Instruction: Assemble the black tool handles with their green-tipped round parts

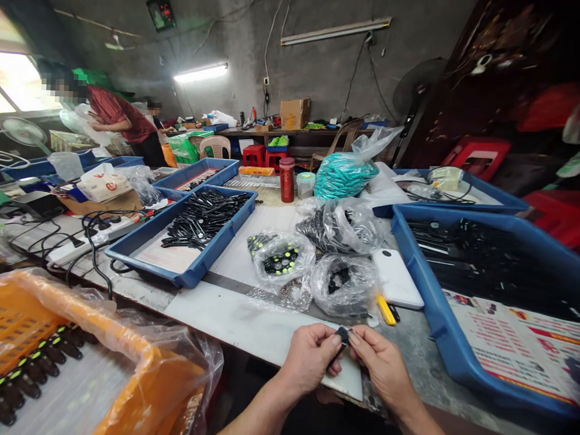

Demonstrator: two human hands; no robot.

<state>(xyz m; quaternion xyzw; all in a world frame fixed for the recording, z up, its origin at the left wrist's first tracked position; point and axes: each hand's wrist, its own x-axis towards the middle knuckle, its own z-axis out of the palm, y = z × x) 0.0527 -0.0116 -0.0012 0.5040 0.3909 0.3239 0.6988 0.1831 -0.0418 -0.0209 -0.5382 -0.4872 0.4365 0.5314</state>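
Note:
Near the table's front edge, my left hand grips a slim black part between thumb and fingers; most of it is hidden. My right hand is closed in a pinch at the upper end of that part, and anything small in its fingertips cannot be made out. Just beyond the hands lie an open plastic bag of small black pieces and another bag of black pieces with yellow-green dots. Small metal bits lie beside them. A yellow-handled tool is close to my right hand.
Blue trays with black parts flank the work area. At the lower left, an orange crate lined with plastic holds dark pieces with green ends. A white phone-like slab, a red flask and a bag of teal pieces stand farther back. A person bends at the left.

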